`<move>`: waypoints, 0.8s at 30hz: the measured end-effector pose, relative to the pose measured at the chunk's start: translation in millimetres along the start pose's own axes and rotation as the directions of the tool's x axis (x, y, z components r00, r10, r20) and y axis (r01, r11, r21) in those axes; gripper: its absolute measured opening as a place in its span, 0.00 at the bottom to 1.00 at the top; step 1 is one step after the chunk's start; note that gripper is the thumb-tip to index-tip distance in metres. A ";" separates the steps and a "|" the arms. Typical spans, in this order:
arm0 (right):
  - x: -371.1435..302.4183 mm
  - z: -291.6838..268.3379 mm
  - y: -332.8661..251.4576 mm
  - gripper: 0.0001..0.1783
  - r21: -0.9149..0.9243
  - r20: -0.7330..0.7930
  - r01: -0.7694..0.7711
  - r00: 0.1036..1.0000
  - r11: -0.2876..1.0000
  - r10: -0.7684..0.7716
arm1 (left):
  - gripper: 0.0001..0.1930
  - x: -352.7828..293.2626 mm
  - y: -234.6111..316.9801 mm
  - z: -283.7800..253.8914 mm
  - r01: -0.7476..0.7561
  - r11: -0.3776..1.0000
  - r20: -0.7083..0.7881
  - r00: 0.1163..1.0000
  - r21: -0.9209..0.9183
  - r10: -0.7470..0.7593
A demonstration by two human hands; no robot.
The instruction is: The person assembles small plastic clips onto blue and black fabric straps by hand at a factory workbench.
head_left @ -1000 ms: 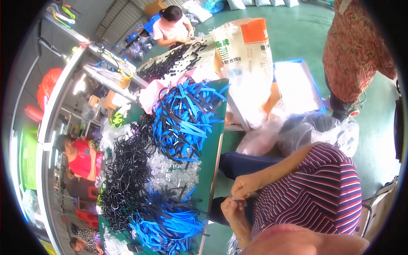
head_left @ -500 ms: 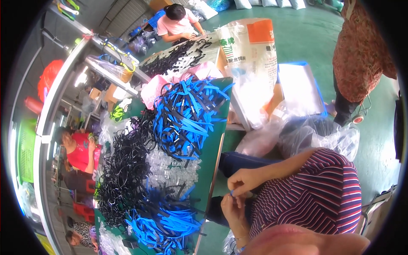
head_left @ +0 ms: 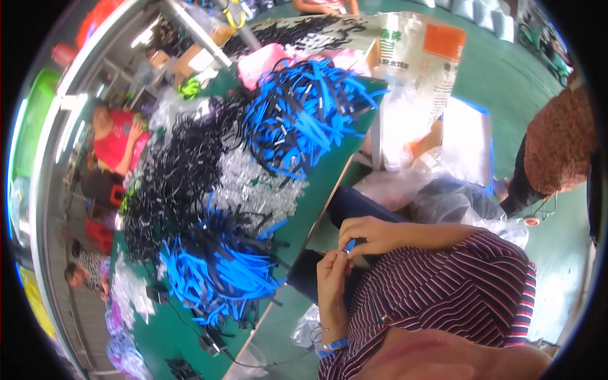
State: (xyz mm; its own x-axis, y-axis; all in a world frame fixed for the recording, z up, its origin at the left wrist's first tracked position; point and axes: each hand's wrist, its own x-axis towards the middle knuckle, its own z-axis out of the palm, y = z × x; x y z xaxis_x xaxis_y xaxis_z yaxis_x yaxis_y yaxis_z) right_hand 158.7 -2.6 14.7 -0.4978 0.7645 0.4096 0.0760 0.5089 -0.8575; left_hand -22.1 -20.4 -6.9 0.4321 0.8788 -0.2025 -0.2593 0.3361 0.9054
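My left hand (head_left: 332, 271), with a blue band at its wrist, and my right hand (head_left: 369, 236) meet fingertip to fingertip beside the table edge. Pinched between them is a small blue and black strap piece (head_left: 350, 246); most of it is hidden by the fingers. Both hands are closed on it. On the green table (head_left: 329, 168) to the left lie two piles of blue and black straps, a lower strap pile (head_left: 218, 272) and an upper strap pile (head_left: 310, 120). Clear plastic pieces (head_left: 256, 190) are heaped between them, next to a tangle of black cords (head_left: 177, 171).
A large printed sack (head_left: 418, 69) and a blue-rimmed white bin (head_left: 467, 136) stand beyond my right arm, with clear plastic bags (head_left: 453, 199) nearer. A thin cable (head_left: 266, 365) hangs off the table. Several people are around, including a person in red (head_left: 117, 139) across the table.
My view has swung, so the table piles sit higher and farther left. Both hands stay together, and more of the blue strap piece shows between the fingertips.
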 end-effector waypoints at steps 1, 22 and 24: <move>0.5 0.4 -2.1 0.10 -0.001 -0.022 -0.009 1.000 1.000 0.009 | 0.11 -0.2 1.7 -0.4 -0.002 1.000 0.037 0.999 0.015 0.002; -2.2 12.4 -8.2 0.14 0.082 -0.112 -0.038 0.993 0.996 0.047 | 0.17 1.0 0.2 24.5 -0.369 0.789 -0.184 0.929 -0.491 0.320; -3.7 14.4 -6.1 0.14 0.113 -0.087 -0.070 0.993 0.991 0.080 | 0.18 0.1 0.2 30.6 -0.381 0.857 -0.212 0.922 -0.347 0.324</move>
State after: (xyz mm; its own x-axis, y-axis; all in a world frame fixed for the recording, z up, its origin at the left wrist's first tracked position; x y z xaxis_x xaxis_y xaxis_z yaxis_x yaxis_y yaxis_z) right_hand 147.7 -14.3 13.9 -0.4126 0.8344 0.3654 0.0126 0.4063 -0.9137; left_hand 4.4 -30.6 4.6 0.1311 0.9910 0.0271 -0.6864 0.0710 0.7238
